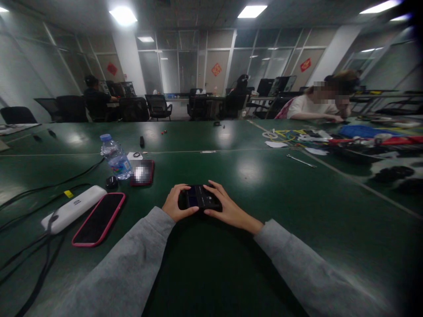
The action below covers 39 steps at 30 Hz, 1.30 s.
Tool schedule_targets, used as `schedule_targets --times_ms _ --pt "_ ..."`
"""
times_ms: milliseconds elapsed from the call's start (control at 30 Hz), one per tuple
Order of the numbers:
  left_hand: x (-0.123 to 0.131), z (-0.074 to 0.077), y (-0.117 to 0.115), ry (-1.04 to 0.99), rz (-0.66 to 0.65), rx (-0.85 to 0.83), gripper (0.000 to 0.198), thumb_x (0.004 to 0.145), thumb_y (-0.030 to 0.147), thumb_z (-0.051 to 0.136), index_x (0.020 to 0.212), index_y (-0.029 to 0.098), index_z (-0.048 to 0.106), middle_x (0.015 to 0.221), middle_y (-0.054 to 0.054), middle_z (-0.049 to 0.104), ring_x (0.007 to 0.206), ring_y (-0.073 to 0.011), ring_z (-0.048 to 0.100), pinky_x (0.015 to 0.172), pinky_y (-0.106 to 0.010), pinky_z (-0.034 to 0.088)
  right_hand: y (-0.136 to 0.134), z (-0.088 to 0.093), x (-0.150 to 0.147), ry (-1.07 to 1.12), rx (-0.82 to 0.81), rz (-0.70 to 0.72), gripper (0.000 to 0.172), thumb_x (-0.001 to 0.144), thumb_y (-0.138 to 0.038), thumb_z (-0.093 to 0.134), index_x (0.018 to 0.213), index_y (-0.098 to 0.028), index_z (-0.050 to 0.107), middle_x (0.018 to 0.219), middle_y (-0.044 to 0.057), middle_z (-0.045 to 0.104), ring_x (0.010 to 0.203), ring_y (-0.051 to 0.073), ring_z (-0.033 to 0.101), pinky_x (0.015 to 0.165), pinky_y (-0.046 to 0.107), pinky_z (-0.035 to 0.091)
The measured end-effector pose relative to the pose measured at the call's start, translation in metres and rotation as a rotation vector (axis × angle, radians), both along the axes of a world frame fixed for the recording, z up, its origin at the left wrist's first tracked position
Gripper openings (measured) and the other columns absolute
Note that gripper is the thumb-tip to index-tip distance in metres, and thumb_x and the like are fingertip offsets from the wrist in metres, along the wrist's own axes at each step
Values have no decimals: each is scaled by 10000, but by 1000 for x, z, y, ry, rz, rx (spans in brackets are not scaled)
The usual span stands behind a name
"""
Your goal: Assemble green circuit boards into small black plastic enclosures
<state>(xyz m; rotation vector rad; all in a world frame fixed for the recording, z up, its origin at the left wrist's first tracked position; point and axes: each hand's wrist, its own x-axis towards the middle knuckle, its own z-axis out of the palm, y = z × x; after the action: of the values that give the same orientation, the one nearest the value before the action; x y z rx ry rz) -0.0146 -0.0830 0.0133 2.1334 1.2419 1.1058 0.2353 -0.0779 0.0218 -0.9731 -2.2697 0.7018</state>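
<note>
A small black box-shaped device (202,198) with a dark panel on its left part and small pale markings lies on the green table (264,264) in front of me. My left hand (176,203) grips its left side, fingers along the far edge and thumb at the near edge. On the right side, my right hand (228,207) holds it the same way, with the thumb near the front corner. Both hands are closed around the device. Its underside is hidden, and its exact kind is unclear.
To the left lie a pink-cased phone (99,219), a white power strip (74,209) with black cables, a water bottle (115,158) and a dark red-edged item (142,172). A wrench (300,161) and heaped cables (297,134) lie right. A person (313,105) sits across.
</note>
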Motion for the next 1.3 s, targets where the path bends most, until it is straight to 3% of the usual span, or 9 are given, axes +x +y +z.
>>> schedule_targets --times_ms 1067,1300 --pt "0 -1 0 -29 2 -16 632 641 474 741 1163 232 480 1220 -114 487 1190 -296 467 1003 -535 375 -2 3 1 -27 7 30 801 800 -534 637 1446 -345 203 1502 56 88 1372 311 178 1097 547 267" --pt "-1 -6 3 -41 4 -48 651 633 465 751 1177 240 472 1233 -116 484 1166 -300 482 931 -502 431 -1 1 2 -3 -7 27 796 793 -522 652 1439 -359 215 1500 41 96 1367 307 195 1091 535 293"
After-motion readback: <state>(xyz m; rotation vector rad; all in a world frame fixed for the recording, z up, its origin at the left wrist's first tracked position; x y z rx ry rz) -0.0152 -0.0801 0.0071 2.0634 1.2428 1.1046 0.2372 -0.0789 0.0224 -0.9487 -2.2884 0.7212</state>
